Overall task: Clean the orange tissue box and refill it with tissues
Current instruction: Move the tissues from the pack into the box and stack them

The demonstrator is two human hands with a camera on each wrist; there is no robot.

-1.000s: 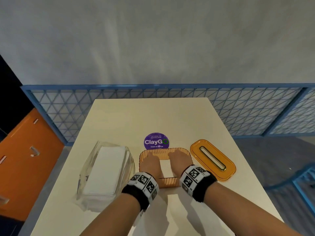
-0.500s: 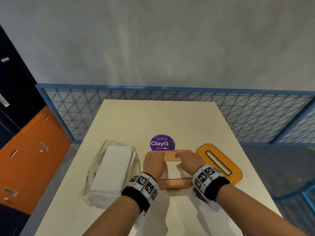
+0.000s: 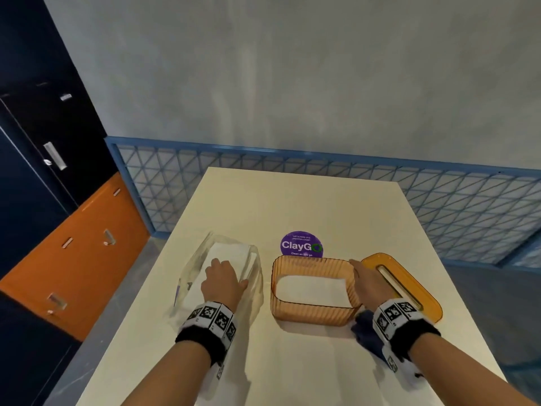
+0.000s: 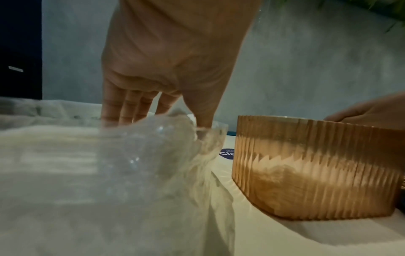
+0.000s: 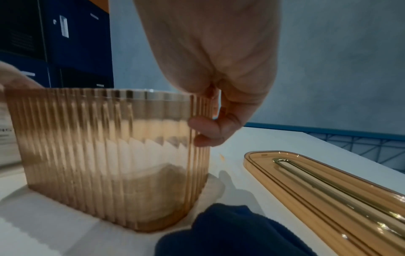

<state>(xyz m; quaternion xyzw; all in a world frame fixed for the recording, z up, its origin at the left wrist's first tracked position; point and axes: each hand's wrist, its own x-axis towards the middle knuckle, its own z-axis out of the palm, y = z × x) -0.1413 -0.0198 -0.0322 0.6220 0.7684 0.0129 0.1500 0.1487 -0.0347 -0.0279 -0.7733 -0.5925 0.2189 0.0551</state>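
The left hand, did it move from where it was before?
Yes. The left hand left the orange tissue box and went left, onto the clear tissue pack.

Your left hand (image 3: 223,281) rests on the tissue pack (image 3: 218,276). Your right hand (image 3: 369,284) touches the right wall of the open box (image 3: 311,313), tissues (image 3: 311,290) inside, lid (image 3: 409,284) beside it.
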